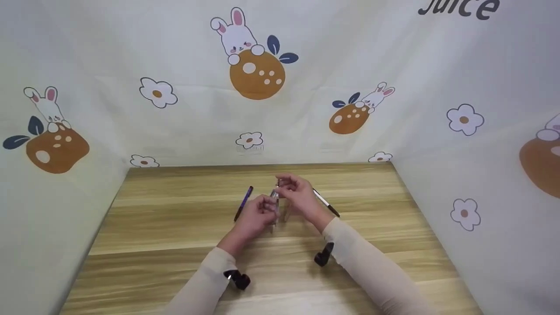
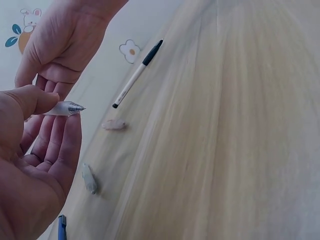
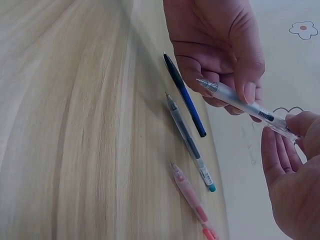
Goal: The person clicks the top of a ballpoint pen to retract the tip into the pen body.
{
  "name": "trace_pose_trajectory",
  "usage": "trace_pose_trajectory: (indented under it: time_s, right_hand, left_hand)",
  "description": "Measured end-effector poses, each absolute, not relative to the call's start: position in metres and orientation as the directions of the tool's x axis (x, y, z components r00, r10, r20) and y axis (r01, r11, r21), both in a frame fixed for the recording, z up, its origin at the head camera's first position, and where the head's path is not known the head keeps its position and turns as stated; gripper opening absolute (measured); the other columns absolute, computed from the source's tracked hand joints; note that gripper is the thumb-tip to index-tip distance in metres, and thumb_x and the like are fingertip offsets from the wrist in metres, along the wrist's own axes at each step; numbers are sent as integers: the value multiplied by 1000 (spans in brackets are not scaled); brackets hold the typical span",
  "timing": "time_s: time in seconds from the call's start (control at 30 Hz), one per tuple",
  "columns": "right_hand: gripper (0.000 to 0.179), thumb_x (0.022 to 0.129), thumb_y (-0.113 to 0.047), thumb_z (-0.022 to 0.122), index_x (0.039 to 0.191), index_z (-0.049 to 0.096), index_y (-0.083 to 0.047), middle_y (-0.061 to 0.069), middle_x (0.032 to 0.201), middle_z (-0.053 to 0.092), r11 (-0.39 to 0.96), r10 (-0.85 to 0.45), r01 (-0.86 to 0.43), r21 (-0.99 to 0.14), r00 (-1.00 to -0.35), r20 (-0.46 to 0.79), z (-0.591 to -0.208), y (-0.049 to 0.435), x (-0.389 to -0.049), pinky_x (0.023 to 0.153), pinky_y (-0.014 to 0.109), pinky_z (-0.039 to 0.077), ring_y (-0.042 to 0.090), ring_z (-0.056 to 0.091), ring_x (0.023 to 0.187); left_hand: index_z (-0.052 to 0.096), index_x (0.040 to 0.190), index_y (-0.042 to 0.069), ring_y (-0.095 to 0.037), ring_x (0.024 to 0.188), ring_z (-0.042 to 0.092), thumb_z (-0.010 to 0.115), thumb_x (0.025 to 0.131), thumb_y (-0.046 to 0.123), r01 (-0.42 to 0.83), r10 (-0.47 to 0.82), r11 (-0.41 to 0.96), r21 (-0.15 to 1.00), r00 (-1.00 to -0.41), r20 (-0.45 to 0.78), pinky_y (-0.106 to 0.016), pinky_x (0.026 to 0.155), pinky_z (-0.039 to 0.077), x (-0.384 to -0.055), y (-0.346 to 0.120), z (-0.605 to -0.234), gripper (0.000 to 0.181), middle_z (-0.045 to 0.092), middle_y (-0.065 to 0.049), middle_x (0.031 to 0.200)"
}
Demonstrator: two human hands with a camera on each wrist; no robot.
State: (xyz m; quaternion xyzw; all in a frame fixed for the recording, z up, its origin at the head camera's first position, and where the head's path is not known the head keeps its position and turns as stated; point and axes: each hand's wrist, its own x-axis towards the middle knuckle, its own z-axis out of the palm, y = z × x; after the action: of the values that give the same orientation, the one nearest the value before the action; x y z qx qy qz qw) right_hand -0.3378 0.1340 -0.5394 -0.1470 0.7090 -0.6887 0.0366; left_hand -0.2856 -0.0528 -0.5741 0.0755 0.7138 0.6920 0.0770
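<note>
Both hands are on a clear, frosted retractable pen [image 3: 235, 99], held above the table with its metal tip bare. My left hand [image 1: 258, 213] pinches the barrel between thumb and fingers near the tip. At the other end, the thumb and fingers of my right hand [image 1: 301, 195] grip the transparent rear part. In the right wrist view, a blue pen with a dark front part [image 3: 185, 95], a clear pen with a teal end [image 3: 189, 141] and a pink pen [image 3: 192, 200] lie side by side on the table below the hands.
A white pen with a black end [image 1: 326, 202] lies right of the hands. The wood-grain table [image 1: 175, 262] is bordered by pale printed cloth [image 1: 183, 127] at the back and both sides. A small black device [image 1: 323, 254] is strapped at each wrist.
</note>
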Motion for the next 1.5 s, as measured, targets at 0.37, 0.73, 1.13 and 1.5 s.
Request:
trace_pose_trajectory:
  time_s: [0.37, 0.73, 1.13, 1.5]
  right_hand:
    - [37, 100, 3, 77, 137, 73, 0, 9, 112, 72, 36, -281, -176, -984, -947, 159, -536, 148, -332, 87, 30, 64, 17, 71, 97]
    - [39, 101, 0, 77, 140, 71, -1, 29, 126, 67, 52, -305, -169, -984, -941, 146, -534, 155, -325, 89, 30, 63, 19, 70, 103]
    - [37, 100, 4, 78, 136, 73, 2, 20, 117, 70, 17, -279, -182, -983, -945, 170, -533, 152, -325, 88, 33, 65, 18, 71, 100]
    - [36, 99, 6, 77, 134, 71, 5, 27, 116, 69, 1, -273, -188, -982, -945, 180, -532, 153, -325, 86, 33, 65, 16, 72, 97]
  left_hand:
    - [63, 121, -5, -17, 88, 69, 73, 93, -9, -3, 259, -74, 997, -966, 17, -32, 78, 65, -278, -40, -572, 30, 69, -10, 104]
    - [63, 119, -2, -18, 91, 66, 75, 91, -9, 4, 269, -48, 999, -963, 17, -32, 80, 64, -276, -38, -574, 31, 67, -10, 107]
    - [64, 118, -3, -18, 92, 66, 74, 89, -12, 12, 249, -66, 998, -968, 28, -31, 79, 64, -276, -36, -573, 32, 68, -9, 105]
    - [65, 118, -5, -16, 89, 67, 72, 87, -15, 21, 253, -74, 997, -967, 39, -34, 79, 66, -276, -37, -569, 33, 69, -12, 105]
